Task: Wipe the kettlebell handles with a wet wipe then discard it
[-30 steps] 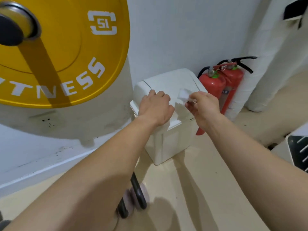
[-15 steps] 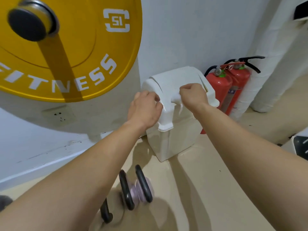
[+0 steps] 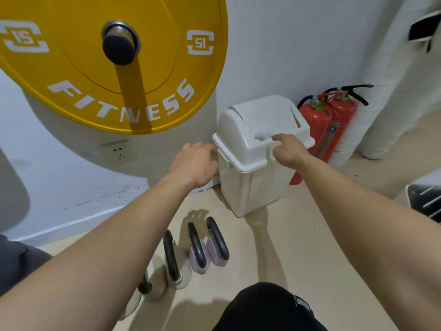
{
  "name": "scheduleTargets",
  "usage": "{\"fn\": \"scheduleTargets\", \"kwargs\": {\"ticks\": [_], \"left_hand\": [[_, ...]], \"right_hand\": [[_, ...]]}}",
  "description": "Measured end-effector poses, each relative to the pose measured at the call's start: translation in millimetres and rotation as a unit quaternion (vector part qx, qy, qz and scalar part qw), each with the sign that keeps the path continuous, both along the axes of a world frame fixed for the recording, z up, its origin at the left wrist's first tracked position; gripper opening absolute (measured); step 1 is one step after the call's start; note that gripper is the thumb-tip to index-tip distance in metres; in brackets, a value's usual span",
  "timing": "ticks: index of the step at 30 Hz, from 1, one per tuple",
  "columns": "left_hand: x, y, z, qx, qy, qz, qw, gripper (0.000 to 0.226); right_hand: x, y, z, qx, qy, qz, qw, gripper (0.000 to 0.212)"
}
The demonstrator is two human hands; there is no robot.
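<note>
The left hand [image 3: 195, 163] hangs relaxed and empty beside the bin [image 3: 253, 182], while the right hand [image 3: 288, 151] touches the wipe [image 3: 262, 134] on the lid [image 3: 250, 118], pinching or merely pushing I cannot tell, above kettlebells [image 3: 207, 244] on the floor [image 3: 298, 235].

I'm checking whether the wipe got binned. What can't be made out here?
Head view only.
Bin inside: hidden by its lid.
Wipe: a small white wad on the lid; whether the right hand pinches or only touches it is unclear.
Kettlebells: the nearest ones are partly behind the left forearm.
Yellow plate: cut off by the top and left edges.
</note>
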State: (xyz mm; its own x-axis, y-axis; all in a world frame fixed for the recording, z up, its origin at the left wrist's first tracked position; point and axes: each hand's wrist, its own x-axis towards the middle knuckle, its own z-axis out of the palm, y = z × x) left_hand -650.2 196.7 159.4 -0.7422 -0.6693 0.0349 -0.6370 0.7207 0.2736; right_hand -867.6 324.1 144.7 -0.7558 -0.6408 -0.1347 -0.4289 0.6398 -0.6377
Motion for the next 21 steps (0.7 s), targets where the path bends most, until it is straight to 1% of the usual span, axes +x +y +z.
{"fn": "scheduleTargets", "kwargs": {"ticks": [3, 6, 8, 9, 12, 13, 14, 17, 19, 21], "left_hand": [[-56, 12, -6, -0.027, 0.001, -0.083, 0.996, 0.051], [-110, 5, -15, -0.053, 0.011, -0.115, 0.992, 0.055], [-139, -7, -19, -0.07, 0.017, -0.121, 0.99, 0.058], [-150, -14, -21, -0.085, 0.009, -0.122, 0.989, 0.058], [-171, -32, -27, -0.121, -0.004, -0.127, 0.985, 0.055], [-173, -33, -27, -0.12, -0.001, -0.129, 0.984, 0.054], [-173, -33, -27, -0.118, 0.013, -0.137, 0.983, 0.053], [-158, -30, -23, -0.112, 0.071, -0.145, 0.981, 0.049], [-138, -29, -20, -0.105, 0.106, -0.129, 0.98, 0.046], [-111, -27, -13, -0.088, 0.112, -0.099, 0.985, 0.044]], "right_hand": [[-14, -10, -17, -0.022, 0.073, 0.025, 0.997, 0.046], [-33, -23, -27, -0.033, 0.16, 0.048, 0.985, 0.041], [-46, -32, -32, -0.036, 0.201, 0.067, 0.977, 0.041], [-53, -37, -34, -0.024, 0.214, 0.078, 0.973, 0.041], [-72, -50, -40, 0.101, 0.255, 0.132, 0.953, 0.047], [-75, -53, -39, 0.122, 0.263, 0.141, 0.947, 0.049], [-77, -54, -37, 0.114, 0.272, 0.138, 0.945, 0.05], [-72, -52, -26, -0.003, 0.305, 0.072, 0.95, 0.051], [-61, -48, -17, -0.054, 0.302, 0.049, 0.95, 0.049], [-45, -43, -10, -0.067, 0.272, 0.068, 0.958, 0.044]]}}
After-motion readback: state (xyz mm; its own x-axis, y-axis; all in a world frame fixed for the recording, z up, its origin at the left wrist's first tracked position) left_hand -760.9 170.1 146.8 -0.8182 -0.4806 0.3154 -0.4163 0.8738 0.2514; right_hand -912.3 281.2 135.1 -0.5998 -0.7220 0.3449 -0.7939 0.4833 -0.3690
